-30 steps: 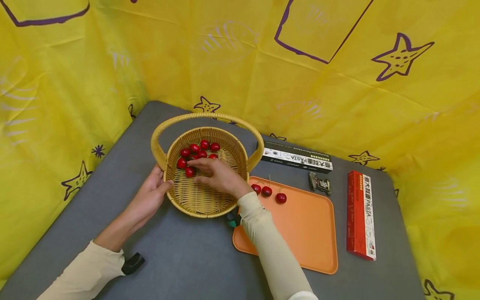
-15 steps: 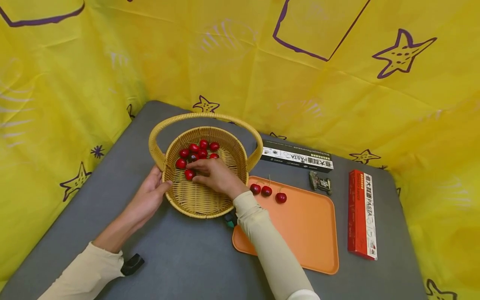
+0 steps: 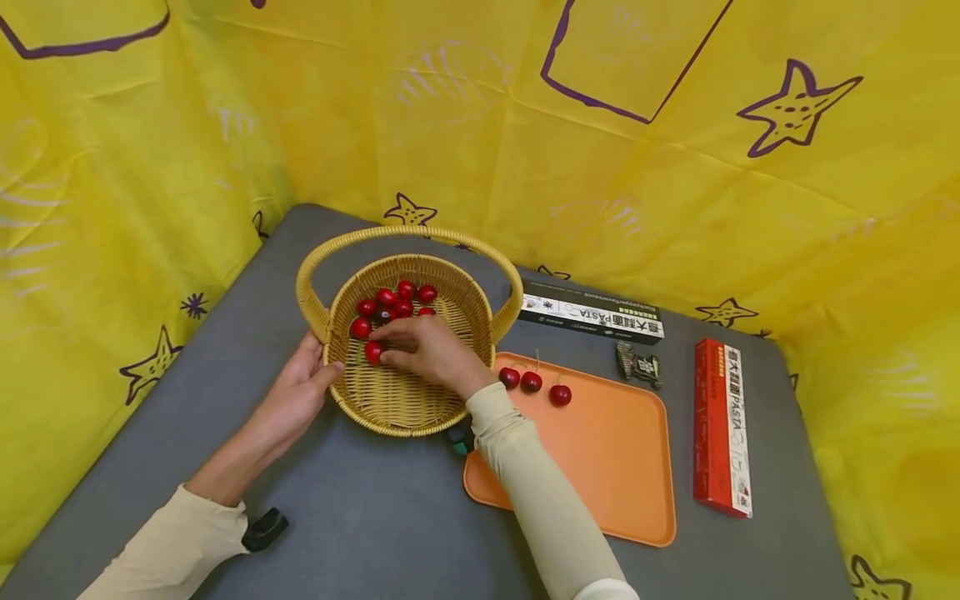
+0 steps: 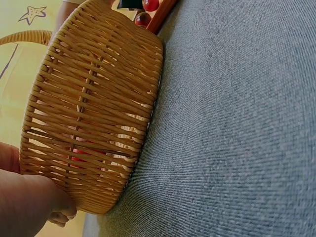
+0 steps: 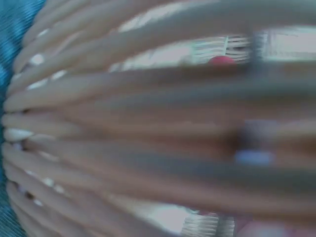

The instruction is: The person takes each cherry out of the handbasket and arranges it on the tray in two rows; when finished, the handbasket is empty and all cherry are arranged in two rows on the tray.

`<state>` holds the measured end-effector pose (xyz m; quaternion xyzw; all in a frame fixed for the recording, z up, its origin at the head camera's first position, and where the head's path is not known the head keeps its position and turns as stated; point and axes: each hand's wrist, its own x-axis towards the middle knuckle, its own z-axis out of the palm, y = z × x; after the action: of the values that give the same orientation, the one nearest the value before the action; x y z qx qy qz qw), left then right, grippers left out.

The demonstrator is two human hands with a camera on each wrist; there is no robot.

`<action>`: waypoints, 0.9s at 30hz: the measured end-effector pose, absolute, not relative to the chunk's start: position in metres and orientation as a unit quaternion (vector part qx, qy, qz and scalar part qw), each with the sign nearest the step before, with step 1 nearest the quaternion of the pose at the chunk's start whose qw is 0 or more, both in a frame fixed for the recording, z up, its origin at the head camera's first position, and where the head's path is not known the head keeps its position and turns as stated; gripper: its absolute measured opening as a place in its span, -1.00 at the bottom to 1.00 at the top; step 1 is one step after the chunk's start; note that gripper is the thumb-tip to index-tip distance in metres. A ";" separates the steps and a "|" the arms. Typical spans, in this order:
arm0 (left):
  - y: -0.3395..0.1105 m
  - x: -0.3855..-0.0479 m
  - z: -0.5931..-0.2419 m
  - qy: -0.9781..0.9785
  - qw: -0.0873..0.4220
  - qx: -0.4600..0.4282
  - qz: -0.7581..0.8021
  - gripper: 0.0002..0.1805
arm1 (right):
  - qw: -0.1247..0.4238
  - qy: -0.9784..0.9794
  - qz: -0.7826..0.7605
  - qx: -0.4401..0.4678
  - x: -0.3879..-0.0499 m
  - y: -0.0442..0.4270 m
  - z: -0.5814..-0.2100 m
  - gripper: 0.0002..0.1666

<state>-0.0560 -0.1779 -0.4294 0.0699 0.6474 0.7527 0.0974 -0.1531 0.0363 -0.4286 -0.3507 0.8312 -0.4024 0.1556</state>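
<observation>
Fingers of a right hand point(image 3: 431, 352) narrow on a red cherry point(image 3: 373, 353) inside a wicker basket point(image 3: 397, 396), near a cluster of others point(image 3: 403, 307); the fruit looks light, firm and slick, best pinched gently by its sides. A left hand point(image 3: 303, 379) grips the rim of the basket, probably light but stiff. Beyond, on the gray table point(image 3: 330, 517), past an orange tray point(image 3: 615, 467), a black box point(image 3: 592, 313) and a red box point(image 3: 723, 429) both read "PASTA" beside Chinese characters, brand names too small to make out.
</observation>
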 end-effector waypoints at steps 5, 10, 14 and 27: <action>-0.178 -0.057 -0.430 0.648 0.099 0.075 0.751 -0.24 | 0.127 0.837 -0.418 -0.330 -0.144 0.044 -0.408 -0.61; -0.179 -0.057 -0.431 0.647 0.095 0.078 0.752 -0.22 | 0.094 0.834 -0.431 -0.331 -0.131 0.055 -0.385 -0.59; -0.178 -0.056 -0.432 0.647 0.090 0.077 0.753 -0.22 | 0.089 0.839 -0.436 -0.314 -0.121 0.066 -0.380 -0.60; -0.180 -0.057 -0.432 0.636 0.094 0.084 0.761 -0.25 | -0.045 0.789 -0.574 -0.213 -0.069 0.150 -0.359 -0.58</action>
<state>-0.0566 -0.1798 -0.4316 0.0838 0.6365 0.7609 0.0943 -0.0695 0.1504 -0.3586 -0.2127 0.7892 -0.5743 -0.0454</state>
